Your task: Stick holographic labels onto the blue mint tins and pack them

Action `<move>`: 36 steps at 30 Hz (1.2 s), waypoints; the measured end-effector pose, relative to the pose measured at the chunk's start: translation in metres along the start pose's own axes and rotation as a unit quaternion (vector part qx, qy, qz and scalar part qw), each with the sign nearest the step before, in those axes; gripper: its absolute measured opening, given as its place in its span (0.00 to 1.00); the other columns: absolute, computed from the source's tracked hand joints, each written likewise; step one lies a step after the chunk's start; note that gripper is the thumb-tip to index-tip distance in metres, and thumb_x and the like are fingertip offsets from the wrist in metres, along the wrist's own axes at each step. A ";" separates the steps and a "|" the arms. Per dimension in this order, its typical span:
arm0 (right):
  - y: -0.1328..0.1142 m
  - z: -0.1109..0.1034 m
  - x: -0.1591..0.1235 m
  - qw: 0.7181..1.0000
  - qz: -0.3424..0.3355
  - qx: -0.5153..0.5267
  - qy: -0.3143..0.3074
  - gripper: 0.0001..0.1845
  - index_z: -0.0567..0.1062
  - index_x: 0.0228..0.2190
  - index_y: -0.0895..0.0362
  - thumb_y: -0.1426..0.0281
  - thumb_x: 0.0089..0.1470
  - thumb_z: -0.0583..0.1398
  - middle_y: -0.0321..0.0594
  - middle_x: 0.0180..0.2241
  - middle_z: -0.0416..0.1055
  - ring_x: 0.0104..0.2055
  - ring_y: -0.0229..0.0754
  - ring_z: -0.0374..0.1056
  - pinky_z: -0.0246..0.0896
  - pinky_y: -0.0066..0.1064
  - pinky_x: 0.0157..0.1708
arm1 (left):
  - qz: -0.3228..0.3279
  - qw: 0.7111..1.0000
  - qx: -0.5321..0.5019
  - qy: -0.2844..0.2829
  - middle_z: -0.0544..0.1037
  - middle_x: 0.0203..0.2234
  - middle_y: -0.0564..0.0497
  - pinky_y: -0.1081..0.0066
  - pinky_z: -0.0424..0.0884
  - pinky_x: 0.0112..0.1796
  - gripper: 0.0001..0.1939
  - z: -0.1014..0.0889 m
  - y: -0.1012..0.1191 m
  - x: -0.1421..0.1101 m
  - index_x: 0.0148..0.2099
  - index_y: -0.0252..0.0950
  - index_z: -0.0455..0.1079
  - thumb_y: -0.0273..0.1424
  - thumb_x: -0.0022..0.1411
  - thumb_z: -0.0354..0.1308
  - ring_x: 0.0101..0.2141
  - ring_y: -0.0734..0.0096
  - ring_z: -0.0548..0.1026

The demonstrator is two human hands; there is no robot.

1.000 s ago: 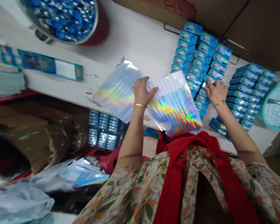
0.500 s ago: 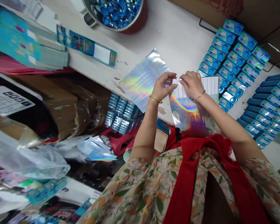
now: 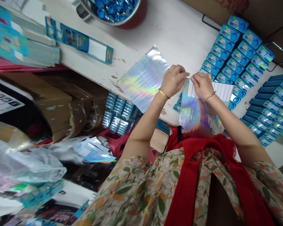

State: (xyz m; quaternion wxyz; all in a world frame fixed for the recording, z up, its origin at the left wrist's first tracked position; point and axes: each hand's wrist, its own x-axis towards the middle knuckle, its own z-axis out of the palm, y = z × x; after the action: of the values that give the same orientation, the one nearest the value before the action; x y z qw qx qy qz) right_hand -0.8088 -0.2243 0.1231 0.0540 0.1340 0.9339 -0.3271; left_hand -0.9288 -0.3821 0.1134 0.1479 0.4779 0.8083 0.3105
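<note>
A shiny rainbow-silver sheet (image 3: 191, 110), with a row of white strips along its upper part, hangs from my right hand (image 3: 202, 84), whose thumb and fingers are pinched on its top edge. Close by, my left hand (image 3: 175, 80) is closed, thumb against fingertips, by the sheet's upper left corner; whatever sits in that pinch is too small to make out. Another rainbow-silver sheet (image 3: 145, 80) lies flat on the table left of my hands. Rows of small blue tins (image 3: 234, 66) stand just beyond the held sheet, which partly covers some.
A metal pot (image 3: 141, 12) of small blue pieces is at the top of the white table (image 3: 169, 34). An unfolded blue carton (image 3: 77, 40) lies at the left. More stacked tins (image 3: 271, 110) stand at the right. Cardboard boxes (image 3: 58, 110) sit below the table edge.
Both hands and the held sheet have shifted to the right. Some tins now show beside the sheet's left edge. The view has also shifted slightly.
</note>
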 end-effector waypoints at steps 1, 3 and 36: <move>0.002 0.002 0.002 1.000 0.003 0.004 -0.003 0.30 0.76 0.40 0.54 0.54 0.70 0.40 0.49 0.40 0.75 0.50 0.55 0.69 0.55 0.52 0.53 | 0.005 1.000 0.017 0.000 0.79 0.44 0.45 0.58 0.69 0.47 0.16 0.002 0.000 -0.001 0.48 0.42 0.77 0.41 0.72 0.49 0.45 0.58 0.75; 0.005 0.007 0.005 1.000 0.008 0.013 -0.006 0.30 0.76 0.39 0.54 0.54 0.70 0.40 0.49 0.39 0.75 0.49 0.55 0.69 0.56 0.52 0.53 | 0.001 1.000 0.023 -0.007 0.80 0.44 0.46 0.58 0.69 0.47 0.17 0.007 -0.001 -0.005 0.49 0.42 0.76 0.40 0.73 0.46 0.44 0.59 0.75; 0.018 -0.038 -0.149 0.835 0.249 0.428 0.241 0.29 0.67 0.29 0.52 0.38 0.54 0.58 0.32 0.26 0.67 0.31 0.37 0.65 0.67 0.33 0.38 | -0.232 0.843 -0.482 0.048 0.73 0.24 0.57 0.74 0.72 0.29 0.15 0.070 0.147 -0.011 0.32 0.39 0.66 0.39 0.59 0.69 0.25 0.79 0.71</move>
State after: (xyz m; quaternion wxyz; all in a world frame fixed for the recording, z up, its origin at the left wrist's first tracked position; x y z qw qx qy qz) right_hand -0.6616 -0.2189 0.1699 -0.1560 0.4461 0.6190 -0.6273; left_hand -0.7861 -0.3149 0.1541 0.3881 0.1290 0.6504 0.6401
